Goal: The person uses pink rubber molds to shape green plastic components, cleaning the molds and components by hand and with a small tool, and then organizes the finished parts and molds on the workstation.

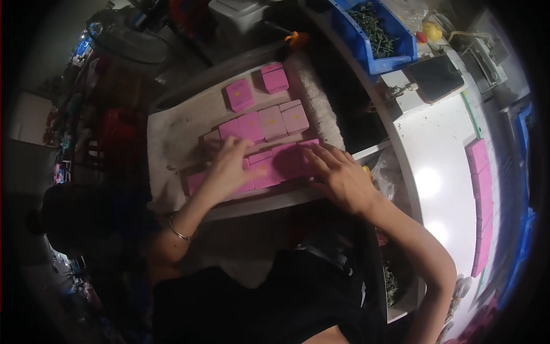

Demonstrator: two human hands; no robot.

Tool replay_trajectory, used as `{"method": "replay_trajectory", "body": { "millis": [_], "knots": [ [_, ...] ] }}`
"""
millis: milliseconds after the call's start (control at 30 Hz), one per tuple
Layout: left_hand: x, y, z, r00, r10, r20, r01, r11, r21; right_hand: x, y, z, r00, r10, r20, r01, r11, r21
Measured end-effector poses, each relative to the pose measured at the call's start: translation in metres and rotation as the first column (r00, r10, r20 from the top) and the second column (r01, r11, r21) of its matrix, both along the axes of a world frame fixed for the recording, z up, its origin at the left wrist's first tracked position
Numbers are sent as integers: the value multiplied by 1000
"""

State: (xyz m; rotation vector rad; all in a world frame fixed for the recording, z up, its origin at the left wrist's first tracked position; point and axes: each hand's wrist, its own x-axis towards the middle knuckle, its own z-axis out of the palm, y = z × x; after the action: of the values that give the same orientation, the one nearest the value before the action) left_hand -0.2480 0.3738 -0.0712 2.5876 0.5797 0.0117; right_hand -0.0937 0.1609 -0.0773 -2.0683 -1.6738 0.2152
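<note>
Small pink boxes with yellow marks stand in rows on a towel-covered tray (163, 132) in front of me. My left hand (226, 166) reaches over the left part of the front row (266, 172), its thumb and fingers apart. Its fingertips come close to the left end of the middle row (246, 127), partly covering the boxes there. At the front row's right end, my right hand (344, 180) rests its outstretched fingers on the last box. Farther back stand a single pink box (239, 94) and another pink box (274, 78), apart from the rows.
To the right runs a white table (424, 149) with a phone (435, 79) and a long row of pink boxes (482, 206). A blue bin (409, 49) at the far right holds dark screw-like pieces (372, 31). A clear plastic bag (387, 175) lies beside my right hand.
</note>
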Motion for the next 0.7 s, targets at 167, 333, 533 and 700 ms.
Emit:
{"method": "replay_trajectory", "body": {
  "millis": [167,333,533,700],
  "knots": [
    [-22,-25,-17,983,-93,-158,142,932,334,6,38,-49,929,175,326,-181,983,-12],
    [-28,-31,-24,975,-27,-223,116,911,395,8,48,-55,880,210,425,-229,973,-7],
    [-24,-13,-28,971,-206,-123,234,925,299,14,48,-50,873,250,418,-280,960,12],
    [-30,-9,-22,968,-248,-50,251,925,285,10,51,-55,846,183,501,-297,942,158]
  ]
}}
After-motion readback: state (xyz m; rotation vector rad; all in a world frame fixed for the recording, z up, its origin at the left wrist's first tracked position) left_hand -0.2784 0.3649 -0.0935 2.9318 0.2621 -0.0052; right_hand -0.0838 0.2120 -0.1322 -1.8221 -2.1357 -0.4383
